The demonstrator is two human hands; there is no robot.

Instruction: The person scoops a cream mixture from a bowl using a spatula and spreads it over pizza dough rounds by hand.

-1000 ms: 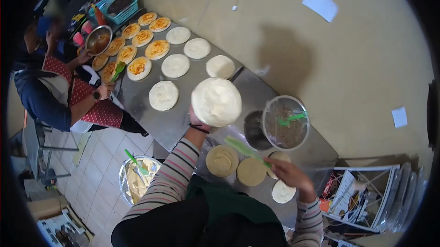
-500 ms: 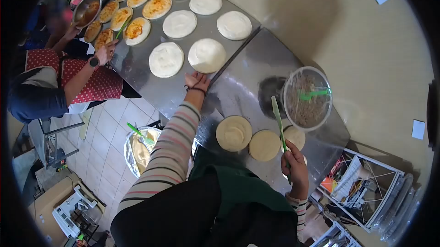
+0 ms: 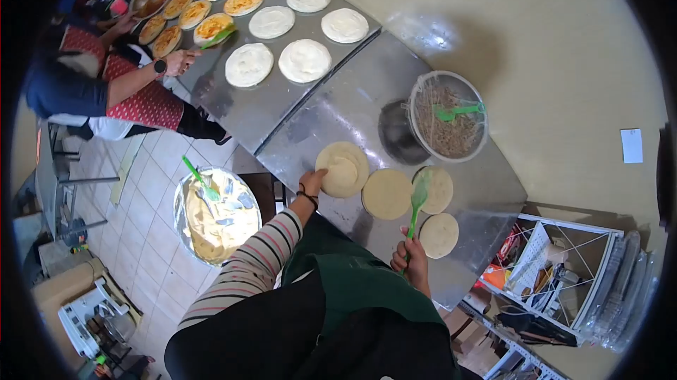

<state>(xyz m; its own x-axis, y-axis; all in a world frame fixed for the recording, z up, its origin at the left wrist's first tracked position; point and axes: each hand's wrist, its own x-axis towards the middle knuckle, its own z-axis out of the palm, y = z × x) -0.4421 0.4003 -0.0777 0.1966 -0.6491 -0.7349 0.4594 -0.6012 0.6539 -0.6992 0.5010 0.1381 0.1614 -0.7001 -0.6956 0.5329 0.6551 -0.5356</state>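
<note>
My left hand (image 3: 312,182) is at the near left edge of a pale dough round (image 3: 356,186), its fingers closed on the rim. A smear of cream-coloured spread lies on that round. My right hand (image 3: 411,258) grips a green spatula (image 3: 419,197) by the handle, its blade pointing up over the other rounds. Just left of the spatula lies a plain dough round (image 3: 386,195). Two more plain rounds sit to its right, an upper one (image 3: 438,190) and a lower one (image 3: 439,236).
A clear tub (image 3: 486,130) of shredded filling with a green utensil stands behind the rounds. Lower left is a foil-lined bowl (image 3: 180,228) of cream spread. On the adjoining table (image 3: 233,115), a co-worker's hand (image 3: 182,61) spreads orange sauce on rounds beside several white-coated ones.
My left hand has come back from a white-coated round on the far table to the nearer dough round. The spatula has shifted slightly left and lower. The co-worker's spatula has moved right.
</note>
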